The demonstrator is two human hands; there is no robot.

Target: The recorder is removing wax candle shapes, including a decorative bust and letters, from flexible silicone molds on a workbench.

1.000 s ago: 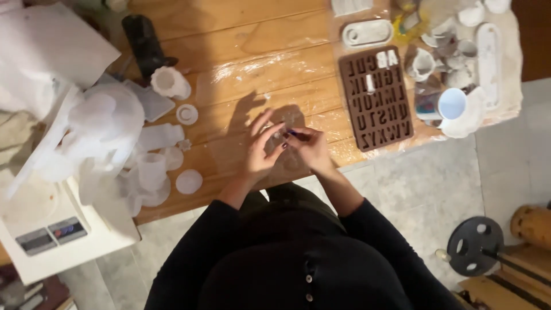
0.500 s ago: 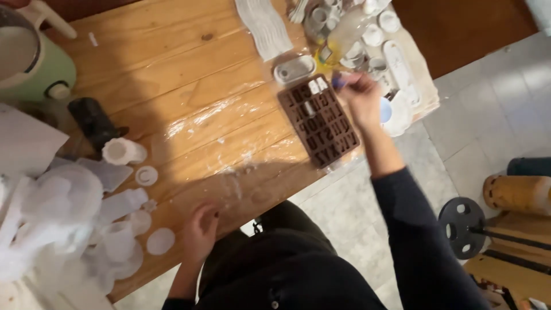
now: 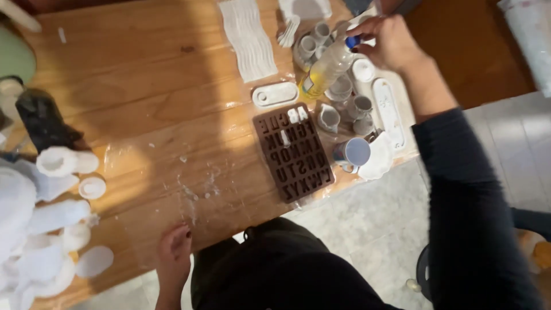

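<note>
My right hand [image 3: 389, 41] reaches to the far right of the wooden table [image 3: 143, 86] and grips the blue-capped top of a clear plastic bottle [image 3: 328, 69] with yellowish liquid, tilted over a cluster of small white cups. My left hand [image 3: 174, 250] rests at the table's near edge with curled fingers, holding nothing that I can see. Between them lies a brown silicone letter mould [image 3: 294, 150], a few cells at its top filled with white.
A white oval tray [image 3: 275, 93], a blue-white cup [image 3: 352, 153], a long white mould [image 3: 388, 112] and a ribbed white sheet [image 3: 248, 39] sit near the bottle. White plaster casts [image 3: 51, 218] crowd the left edge. A dark object [image 3: 41, 119] stands at left.
My hands parted from the middle of the table. The right hand reached past the letter mould and took hold of the bottle; the left dropped back to the near edge. The view shifted right.
</note>
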